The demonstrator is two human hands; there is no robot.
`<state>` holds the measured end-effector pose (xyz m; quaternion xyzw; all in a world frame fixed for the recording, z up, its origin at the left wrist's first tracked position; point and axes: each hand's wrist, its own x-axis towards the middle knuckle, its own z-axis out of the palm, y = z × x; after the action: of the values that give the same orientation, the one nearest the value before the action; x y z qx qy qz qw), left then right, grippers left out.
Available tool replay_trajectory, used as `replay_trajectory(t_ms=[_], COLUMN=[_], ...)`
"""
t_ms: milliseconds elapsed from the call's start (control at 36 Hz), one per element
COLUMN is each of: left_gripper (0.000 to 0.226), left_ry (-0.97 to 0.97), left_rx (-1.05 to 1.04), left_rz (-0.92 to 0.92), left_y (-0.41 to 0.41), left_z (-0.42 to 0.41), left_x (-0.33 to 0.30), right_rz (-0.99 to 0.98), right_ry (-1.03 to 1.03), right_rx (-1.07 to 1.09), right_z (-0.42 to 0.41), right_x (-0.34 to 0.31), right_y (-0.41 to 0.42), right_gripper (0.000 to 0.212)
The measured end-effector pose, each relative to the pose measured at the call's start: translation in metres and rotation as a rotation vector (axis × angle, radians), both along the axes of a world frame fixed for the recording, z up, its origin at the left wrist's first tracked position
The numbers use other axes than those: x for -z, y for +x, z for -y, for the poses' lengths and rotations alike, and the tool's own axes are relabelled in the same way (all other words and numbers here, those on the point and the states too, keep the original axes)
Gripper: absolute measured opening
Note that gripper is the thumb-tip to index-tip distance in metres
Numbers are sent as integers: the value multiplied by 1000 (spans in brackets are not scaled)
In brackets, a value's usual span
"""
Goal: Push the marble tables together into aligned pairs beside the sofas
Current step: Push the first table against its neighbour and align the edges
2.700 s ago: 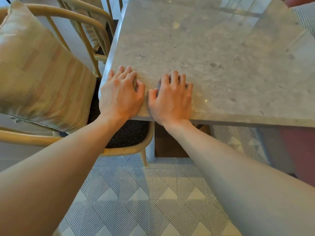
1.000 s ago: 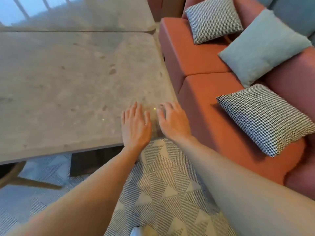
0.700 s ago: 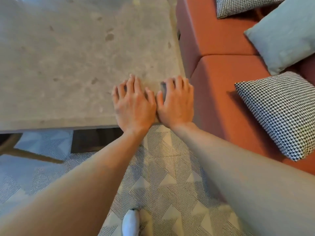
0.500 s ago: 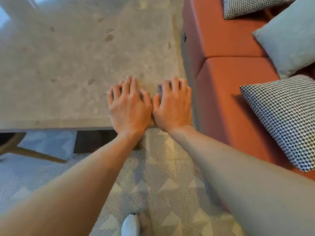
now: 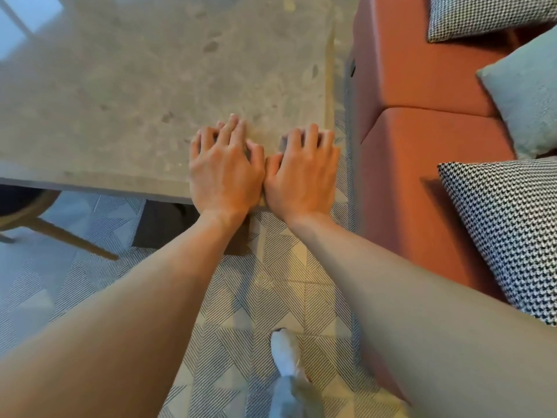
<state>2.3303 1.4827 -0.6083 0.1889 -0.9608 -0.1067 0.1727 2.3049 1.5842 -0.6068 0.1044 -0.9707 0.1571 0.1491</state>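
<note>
Hands (image 5: pixel 224 173) (image 5: pixel 301 173) flat, fingers spread, on marble table (image 5: pixel 135 86).

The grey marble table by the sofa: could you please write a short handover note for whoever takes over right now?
Left hand: open, flat on the near right corner of the grey marble table; no grip.
Right hand: open, flat beside it at the corner.
Table's right edge runs along the orange sofa, a narrow gap between them.
Done: table beside sofa.
Left: the partner table is out of frame, so pairing cannot be confirmed; check alignment.
</note>
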Motion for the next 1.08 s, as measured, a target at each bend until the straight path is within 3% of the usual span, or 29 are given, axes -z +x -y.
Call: replay_trajectory(t_ms=[222, 333, 444, 528, 694, 750, 889, 1083], left_gripper=[53, 58, 45, 31, 28, 27, 36, 37], left_ry=[21, 153, 287, 616, 1297, 1432, 1534, 1451], left_rx=[30, 28, -12, -57, -227, -248, -252, -397], left_rz=[47, 147, 319, 366, 59, -87, -305, -439], left_y=[5, 1, -19, -40, -81, -93, -99, -126], left_z=[-1, -6, -3, 4, 0, -1, 13, 37], left_x=[-7, -25, -61, -106, -197, -224, -261, -274], right_rz=[49, 163, 426, 728, 865, 873, 894, 1032], right_ry=[12, 117, 129, -57, -530, -704, -936, -977], right_rx=[-19, -130, -269, -230, -207, -230, -301, -470], right_z=[0, -11, -22, -21, 0, 8, 19, 47], right_x=[-7, -28, -63, -104, -200, -231, -277, -283], right_y=[3, -6, -35, -66, -106, -118, -157, -226], right_gripper=[31, 35, 38, 36, 25, 26, 30, 32])
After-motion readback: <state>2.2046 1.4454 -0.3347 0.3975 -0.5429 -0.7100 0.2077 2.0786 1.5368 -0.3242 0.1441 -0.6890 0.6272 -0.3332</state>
